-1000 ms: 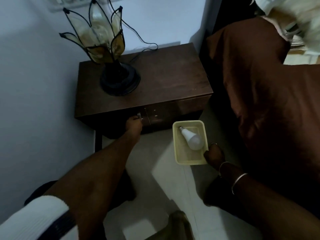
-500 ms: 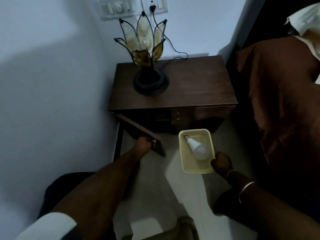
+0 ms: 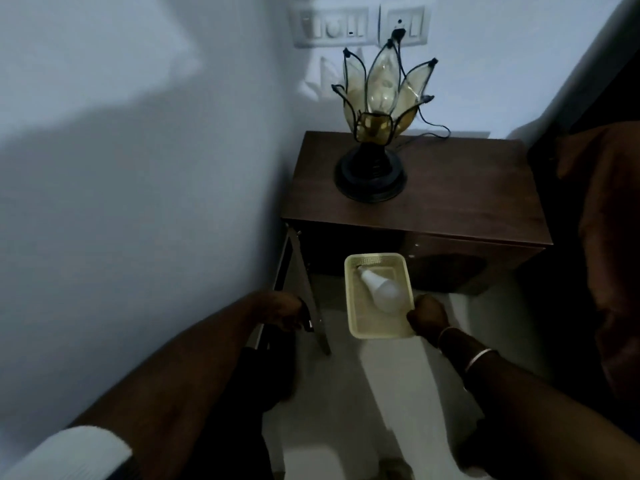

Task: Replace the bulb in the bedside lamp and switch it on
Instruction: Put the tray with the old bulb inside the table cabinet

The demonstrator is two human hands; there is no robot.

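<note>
A lotus-shaped glass lamp on a round black base stands at the back left of the dark wooden bedside cabinet. A bulb shows between its petals. My right hand grips the near right corner of a pale yellow basket, held in front of the cabinet. A white bulb lies slantwise in the basket. My left hand is closed on the handle of the cabinet door, which is swung wide open toward me.
A switch and socket panel is on the wall above the lamp, with the lamp's black cord plugged in. A brown bed cover fills the right side. The white wall runs close on the left; pale floor tiles lie below.
My left hand has pulled the cabinet door from closed to wide open. The basket with the bulb stayed in my right hand. My view has swung left and upward.
</note>
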